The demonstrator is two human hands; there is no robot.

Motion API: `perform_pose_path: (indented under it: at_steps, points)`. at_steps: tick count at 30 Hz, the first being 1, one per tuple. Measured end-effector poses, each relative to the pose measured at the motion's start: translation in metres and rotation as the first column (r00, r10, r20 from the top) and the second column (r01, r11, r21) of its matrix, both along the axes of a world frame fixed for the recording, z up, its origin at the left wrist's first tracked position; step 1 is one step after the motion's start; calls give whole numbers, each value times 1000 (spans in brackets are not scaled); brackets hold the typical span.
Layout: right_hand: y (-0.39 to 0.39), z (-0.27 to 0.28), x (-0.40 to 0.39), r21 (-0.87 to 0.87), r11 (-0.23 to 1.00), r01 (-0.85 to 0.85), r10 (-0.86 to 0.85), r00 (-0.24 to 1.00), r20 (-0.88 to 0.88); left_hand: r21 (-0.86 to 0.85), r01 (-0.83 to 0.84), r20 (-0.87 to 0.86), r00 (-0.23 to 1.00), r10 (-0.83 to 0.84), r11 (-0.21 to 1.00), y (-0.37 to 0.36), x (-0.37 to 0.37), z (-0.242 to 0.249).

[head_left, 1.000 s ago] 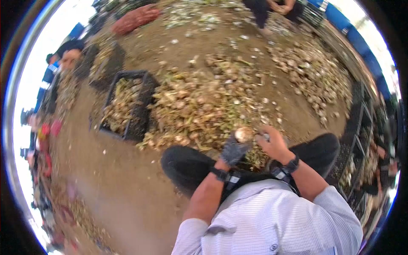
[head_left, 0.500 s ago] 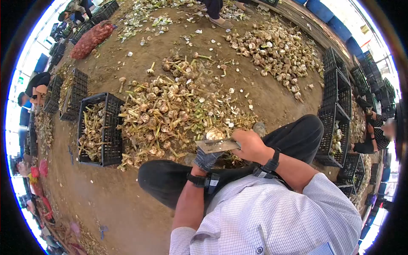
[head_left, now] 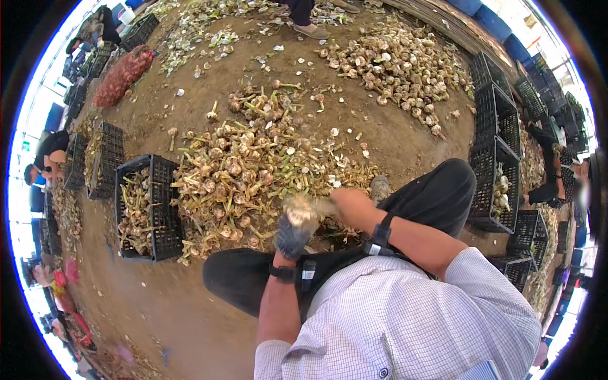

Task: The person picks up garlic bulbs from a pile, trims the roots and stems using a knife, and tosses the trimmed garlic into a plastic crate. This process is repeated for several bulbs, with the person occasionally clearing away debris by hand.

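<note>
The left hand (head_left: pixel 294 238), in a grey glove, was holding a garlic bulb (head_left: pixel 301 210); the right hand (head_left: pixel 358 211) gripped a blurred blade (head_left: pixel 325 207) beside the garlic pile (head_left: pixel 237 168).

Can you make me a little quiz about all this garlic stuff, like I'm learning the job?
1. Fill in the blank: the left hand wears a dark grey ____.

2. What colour is the long, bulging mesh sack on the brown dirt floor?
A) Blue
B) Red
C) Green

3. True or false: the black plastic crate just left of the nearest tan garlic pile has nothing inside.

Key: 1. glove; 2. B; 3. False, garlic is inside.
</note>
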State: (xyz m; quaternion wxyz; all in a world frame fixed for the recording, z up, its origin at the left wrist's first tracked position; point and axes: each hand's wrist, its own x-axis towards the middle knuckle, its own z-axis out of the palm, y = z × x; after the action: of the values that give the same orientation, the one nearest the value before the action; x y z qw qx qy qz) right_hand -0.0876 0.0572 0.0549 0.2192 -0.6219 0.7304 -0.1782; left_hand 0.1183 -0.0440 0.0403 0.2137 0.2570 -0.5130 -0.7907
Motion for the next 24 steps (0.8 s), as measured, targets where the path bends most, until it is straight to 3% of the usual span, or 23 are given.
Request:
perform_pose_path:
  at_steps: [1,2,3,4,5,6,9,10,11,13,14,16,17,18,19,20,21,22,24]
  points:
    - [8,-32,-31,139,990,38,-34,999,-33,359,-12,-119,991,59,933,1,0,23]
    - [13,-51,-43,272,958,86,-72,996,-61,2,-11,-77,997,11,1000,-3,5,27]
    - [12,-45,-36,267,942,203,-204,979,-25,-349,-41,-13,999,39,936,-8,10,30]
    - [9,-30,-38,268,918,292,-301,954,-6,243,-131,-109,981,161,961,-9,6,18]
    - [12,-17,-35,288,884,368,-388,922,11,-51,-113,36,993,115,992,-6,10,5]
    - [10,-12,-29,131,925,357,-366,929,50,-332,-59,196,972,130,941,-4,10,2]
    - [-6,19,-14,245,923,298,-383,784,488,-338,34,190,981,33,941,4,-22,35]
    - [-8,22,-5,210,933,292,-359,706,610,-282,94,271,963,-15,955,3,-29,26]
    - [-8,23,3,177,939,295,-327,610,722,-342,140,247,967,-55,929,4,-33,17]
    - [-11,48,10,220,939,263,-324,468,822,-452,226,209,967,-144,863,9,-38,19]
    - [-9,54,11,256,922,290,-356,378,855,-283,152,159,981,-110,947,16,-34,32]
    - [-4,44,7,193,926,324,-346,525,778,116,18,34,999,-22,993,14,-27,5]
    - [-3,42,6,159,930,331,-337,597,728,319,-38,-12,999,44,947,10,-20,-18]
    - [0,45,4,131,927,352,-356,712,606,58,77,97,992,-82,995,3,-15,-24]
    - [1,50,3,30,951,308,-278,806,522,-202,198,223,963,-151,959,-3,-18,-8]
    - [1,54,3,-61,968,243,-195,884,426,88,133,147,979,-144,987,2,-24,6]
    - [1,57,6,-144,977,158,-104,941,322,374,69,79,991,-106,925,5,-28,27]
    - [1,57,13,-199,973,120,-53,948,313,-498,364,287,925,-247,787,0,-20,21]
    - [2,56,18,-285,958,31,57,954,294,-619,380,315,922,-226,687,-4,-13,-25]
